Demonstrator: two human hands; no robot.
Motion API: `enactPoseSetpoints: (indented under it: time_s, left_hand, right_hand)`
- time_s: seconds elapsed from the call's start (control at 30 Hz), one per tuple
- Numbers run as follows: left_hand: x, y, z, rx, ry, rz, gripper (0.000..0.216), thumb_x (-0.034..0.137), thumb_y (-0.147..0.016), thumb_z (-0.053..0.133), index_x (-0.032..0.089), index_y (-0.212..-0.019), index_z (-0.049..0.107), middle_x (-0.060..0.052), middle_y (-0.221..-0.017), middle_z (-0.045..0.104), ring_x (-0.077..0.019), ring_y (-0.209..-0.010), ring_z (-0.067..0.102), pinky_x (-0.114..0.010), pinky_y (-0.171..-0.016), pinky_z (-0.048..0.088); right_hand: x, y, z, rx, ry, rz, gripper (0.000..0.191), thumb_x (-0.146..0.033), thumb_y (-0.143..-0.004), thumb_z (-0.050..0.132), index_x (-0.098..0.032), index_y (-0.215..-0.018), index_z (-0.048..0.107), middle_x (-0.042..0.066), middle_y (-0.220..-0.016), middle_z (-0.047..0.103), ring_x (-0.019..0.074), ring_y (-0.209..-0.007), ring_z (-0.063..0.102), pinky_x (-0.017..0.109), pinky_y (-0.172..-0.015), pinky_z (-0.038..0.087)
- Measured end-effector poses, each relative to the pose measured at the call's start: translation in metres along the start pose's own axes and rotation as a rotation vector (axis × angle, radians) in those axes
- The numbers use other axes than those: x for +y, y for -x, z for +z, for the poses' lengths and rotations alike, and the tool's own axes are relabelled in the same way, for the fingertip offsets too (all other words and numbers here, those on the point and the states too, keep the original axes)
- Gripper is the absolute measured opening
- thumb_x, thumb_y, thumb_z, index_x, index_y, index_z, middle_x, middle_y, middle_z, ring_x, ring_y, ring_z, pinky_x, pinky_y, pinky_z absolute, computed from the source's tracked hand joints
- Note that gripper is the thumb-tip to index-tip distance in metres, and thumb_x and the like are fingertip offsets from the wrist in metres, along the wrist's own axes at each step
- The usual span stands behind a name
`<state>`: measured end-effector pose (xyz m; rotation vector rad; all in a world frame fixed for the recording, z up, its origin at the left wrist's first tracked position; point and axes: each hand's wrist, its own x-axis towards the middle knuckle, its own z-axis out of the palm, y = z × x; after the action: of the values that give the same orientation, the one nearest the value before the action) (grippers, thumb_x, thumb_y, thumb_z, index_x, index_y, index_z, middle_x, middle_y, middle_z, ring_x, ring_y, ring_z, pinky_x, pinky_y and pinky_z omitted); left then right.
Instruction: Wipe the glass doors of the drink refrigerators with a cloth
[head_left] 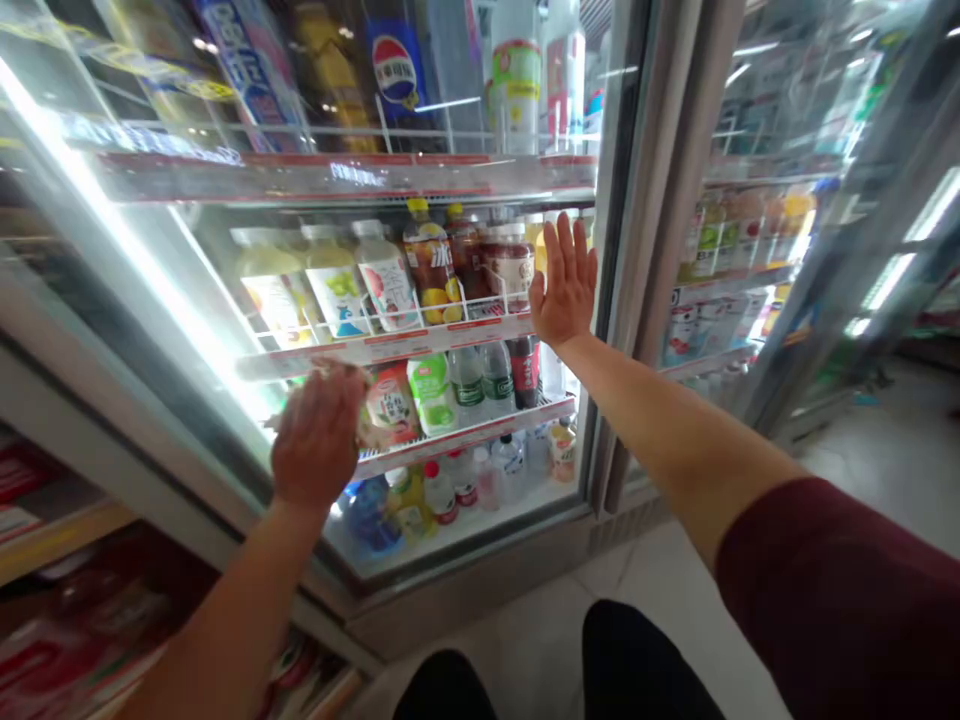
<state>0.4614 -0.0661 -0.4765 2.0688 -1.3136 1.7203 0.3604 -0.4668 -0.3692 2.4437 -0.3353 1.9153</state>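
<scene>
My right hand [566, 285] is open, its palm toward the glass door of a lit drinks cooler [480, 555] and its fingers pointing up. It seems to rest flat on the glass, near the right side of the door frame. Lower and to the left, my left hand [319, 435] is smeared by motion in front of the same door. A blurred brownish, cloth-like piece [366, 425] shows at its fingertips and along its side, seemingly pressed under the hand. Behind the glass stand a dark lemon tea bottle [431, 262], a green-labelled bottle [433, 395] and other drinks.
A cooler shelf edge [352, 180] carries large bottles, among them a blue Pepsi bottle [395, 70]. To the right, past a metal door frame [660, 200], is another cooler section. Shelves with red packages [75, 610] stand at lower left. Pale floor tiles [540, 610] lie below.
</scene>
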Motion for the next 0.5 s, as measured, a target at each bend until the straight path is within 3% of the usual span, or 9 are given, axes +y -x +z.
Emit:
enactPoseSetpoints:
  time_s: [0.1, 0.2, 0.27, 0.33, 0.4, 0.5]
  left_hand:
    - [0.000, 0.010, -0.002, 0.017, -0.013, -0.195, 0.050, 0.015, -0.113, 0.053, 0.008, -0.162, 0.054, -0.022, -0.170, 0.047, -0.0398, -0.166, 0.031, -0.062, -0.134, 0.032]
    - [0.042, 0.070, 0.007, -0.054, 0.042, -0.237, 0.053, 0.020, -0.114, 0.050, 0.007, -0.165, 0.050, -0.027, -0.168, 0.047, -0.0399, -0.167, 0.029, -0.060, -0.135, 0.032]
    - [0.071, 0.114, 0.015, -0.107, 0.057, -0.240, 0.056, 0.021, -0.114, 0.050, 0.009, -0.169, 0.046, -0.027, -0.162, 0.054, -0.0381, -0.164, 0.037, -0.058, -0.133, 0.036]
    - [0.083, 0.139, 0.018, -0.145, 0.039, -0.229, 0.058, 0.020, -0.114, 0.048, 0.012, -0.171, 0.044, -0.025, -0.158, 0.059, -0.0363, -0.161, 0.043, -0.056, -0.134, 0.034]
    - [0.073, 0.136, 0.015, -0.151, 0.018, -0.229, 0.058, 0.019, -0.113, 0.045, 0.012, -0.171, 0.043, -0.024, -0.160, 0.058, -0.0361, -0.161, 0.044, -0.057, -0.136, 0.030]
    - [0.031, 0.097, 0.002, -0.087, -0.043, -0.330, 0.062, 0.020, -0.112, 0.048, 0.007, -0.172, 0.036, -0.027, -0.171, 0.042, -0.0425, -0.166, 0.031, -0.068, -0.136, 0.024]
  right_hand:
    - [-0.001, 0.001, -0.001, 0.000, -0.019, -0.001, 0.072, -0.032, -0.106, 0.024, -0.019, -0.176, 0.028, 0.010, -0.183, 0.029, 0.0267, -0.175, 0.013, 0.064, -0.140, 0.018]
    - [-0.002, 0.001, -0.002, 0.003, -0.031, 0.006, 0.073, -0.031, -0.104, 0.026, -0.018, -0.175, 0.031, 0.011, -0.182, 0.031, 0.0268, -0.175, 0.015, 0.064, -0.140, 0.018]
    - [-0.002, 0.001, -0.002, 0.009, -0.036, 0.007, 0.073, -0.031, -0.102, 0.027, -0.016, -0.173, 0.034, 0.012, -0.182, 0.031, 0.0276, -0.174, 0.017, 0.063, -0.140, 0.018]
    - [-0.002, 0.001, -0.002, 0.017, -0.041, 0.006, 0.072, -0.031, -0.103, 0.026, -0.015, -0.172, 0.036, 0.012, -0.182, 0.032, 0.0283, -0.174, 0.017, 0.064, -0.140, 0.018]
    - [-0.001, 0.001, -0.001, 0.027, -0.054, 0.004, 0.071, -0.034, -0.105, 0.024, -0.015, -0.172, 0.036, 0.012, -0.182, 0.032, 0.0282, -0.174, 0.016, 0.064, -0.140, 0.018]
    - [0.000, 0.001, -0.001, 0.046, -0.087, 0.016, 0.071, -0.037, -0.106, 0.022, -0.017, -0.173, 0.037, 0.011, -0.182, 0.032, 0.0263, -0.174, 0.015, 0.062, -0.140, 0.015]
